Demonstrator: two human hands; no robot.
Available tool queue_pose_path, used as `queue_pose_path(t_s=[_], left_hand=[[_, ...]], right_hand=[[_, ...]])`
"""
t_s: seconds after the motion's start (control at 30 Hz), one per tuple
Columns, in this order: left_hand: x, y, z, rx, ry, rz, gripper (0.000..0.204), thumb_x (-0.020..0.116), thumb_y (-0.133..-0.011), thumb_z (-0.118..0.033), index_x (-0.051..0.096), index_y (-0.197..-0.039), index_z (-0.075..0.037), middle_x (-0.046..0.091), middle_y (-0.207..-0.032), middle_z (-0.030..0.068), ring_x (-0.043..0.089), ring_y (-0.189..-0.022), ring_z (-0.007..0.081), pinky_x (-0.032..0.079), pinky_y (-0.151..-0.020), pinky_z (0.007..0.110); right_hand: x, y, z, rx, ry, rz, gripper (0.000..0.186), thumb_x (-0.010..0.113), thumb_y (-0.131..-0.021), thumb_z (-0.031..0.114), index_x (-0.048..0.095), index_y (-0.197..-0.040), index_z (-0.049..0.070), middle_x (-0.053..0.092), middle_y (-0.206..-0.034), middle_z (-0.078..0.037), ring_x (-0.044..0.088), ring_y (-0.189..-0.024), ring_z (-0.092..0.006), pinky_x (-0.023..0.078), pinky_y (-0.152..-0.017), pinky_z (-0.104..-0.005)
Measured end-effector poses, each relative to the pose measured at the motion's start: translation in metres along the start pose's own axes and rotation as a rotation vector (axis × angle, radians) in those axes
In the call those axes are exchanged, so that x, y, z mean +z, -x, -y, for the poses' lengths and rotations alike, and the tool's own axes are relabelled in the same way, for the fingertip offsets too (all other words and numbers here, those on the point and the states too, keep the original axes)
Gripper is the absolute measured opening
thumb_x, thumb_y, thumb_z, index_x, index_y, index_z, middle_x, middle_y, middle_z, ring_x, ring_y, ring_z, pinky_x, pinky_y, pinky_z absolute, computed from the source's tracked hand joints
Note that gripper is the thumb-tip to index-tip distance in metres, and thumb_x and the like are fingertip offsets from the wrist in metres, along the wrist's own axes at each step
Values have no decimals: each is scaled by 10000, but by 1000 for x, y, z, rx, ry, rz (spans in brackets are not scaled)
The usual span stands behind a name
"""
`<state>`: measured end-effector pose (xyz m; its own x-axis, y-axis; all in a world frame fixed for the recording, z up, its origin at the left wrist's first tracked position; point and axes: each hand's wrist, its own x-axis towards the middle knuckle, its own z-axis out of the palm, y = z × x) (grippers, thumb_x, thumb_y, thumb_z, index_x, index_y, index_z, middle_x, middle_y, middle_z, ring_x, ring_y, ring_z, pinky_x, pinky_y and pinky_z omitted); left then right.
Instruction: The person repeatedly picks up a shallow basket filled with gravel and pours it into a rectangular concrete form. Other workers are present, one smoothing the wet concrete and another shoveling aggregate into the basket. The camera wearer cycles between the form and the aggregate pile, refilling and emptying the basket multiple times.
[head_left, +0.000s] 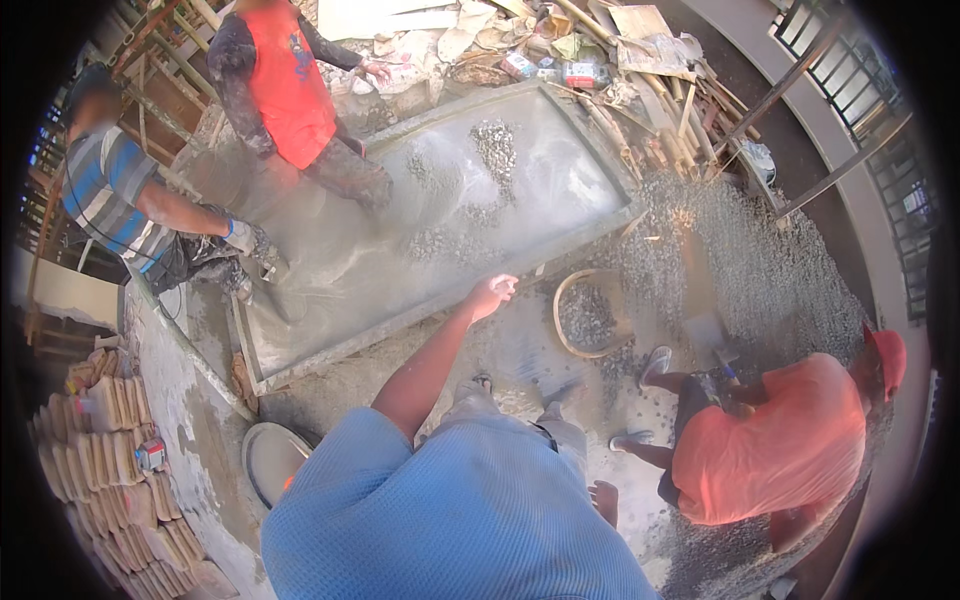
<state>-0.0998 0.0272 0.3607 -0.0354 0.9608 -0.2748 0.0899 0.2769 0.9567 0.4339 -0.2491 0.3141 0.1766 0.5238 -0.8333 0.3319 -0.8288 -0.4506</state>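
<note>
My left hand (490,297) reaches out over the near edge of a long, shallow mixing trough (360,358). Its fingers are bent and partly apart, with a pale patch on them; I make out no object in it. Wet grey cement mix (340,250) covers the trough's bottom, with a heap of gravel (493,150) toward the far end. Down by my right side hangs my right hand (604,500), partly hidden by my blue shirt; its visible fingers are loose and hold nothing. A round tub (562,330) of gravel stands on the ground right of my left hand.
Two people (120,200) (285,90) work at the trough's left and far side. At right, a bent person in red (770,440) is by a shovel (710,335) on spread gravel (770,270). Stacked bags (120,450), another round tub (262,455) and debris (640,60) surround the area.
</note>
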Motion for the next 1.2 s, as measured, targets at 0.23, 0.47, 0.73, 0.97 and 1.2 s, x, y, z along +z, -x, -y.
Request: queue_pose_path(t_s=[0.23, 0.47, 0.73, 0.97, 1.2], left_hand=[[-39, 129, 99, -318, -92, 93, 379, 441, -928, -343, 579, -1145, -64, 632, -1046, 121, 616, -908, 222, 471, -787, 363], [-130, 315, 244, -1090, -773, 320, 371, 567, -819, -301, 633, -1041, -12, 657, -967, 182, 645, -864, 253, 490, -675, 375], [-79, 208, 196, -553, -102, 63, 200, 484, -881, -262, 605, -944, -115, 606, -777, 86, 575, -661, 225, 466, -640, 386], [24, 137, 50, -103, -77, 161, 430, 459, -920, -347, 473, -1289, -126, 583, -1131, 71, 575, -981, 172, 437, -787, 330], [-6, 199, 157, -432, -433, 128, 455, 457, -915, -452, 668, -992, -57, 661, -908, 92, 608, -782, 187, 498, -641, 361]], right_hand=[[28, 53, -43, -96, 124, 4, 378, 426, -874, 235, 530, -1181, 40, 631, -988, -129, 612, -853, -234, 494, -677, -385], [5, 48, -52, 125, -397, -158, 383, 413, -883, 219, 504, -1206, 34, 617, -1037, -150, 630, -852, -248, 506, -669, -393], [5, 14, -31, 188, -211, -61, 364, 443, -880, 227, 514, -1190, 50, 623, -1026, -147, 621, -862, -255, 481, -706, -420], [0, -3, 19, -15, -257, -43, 347, 449, -891, 249, 525, -1181, 75, 627, -972, -100, 622, -795, -196, 481, -633, -361], [-6, 2, 26, -110, -270, -61, 372, 451, -876, 227, 522, -1189, 40, 636, -916, -82, 625, -734, -170, 473, -590, -327]])
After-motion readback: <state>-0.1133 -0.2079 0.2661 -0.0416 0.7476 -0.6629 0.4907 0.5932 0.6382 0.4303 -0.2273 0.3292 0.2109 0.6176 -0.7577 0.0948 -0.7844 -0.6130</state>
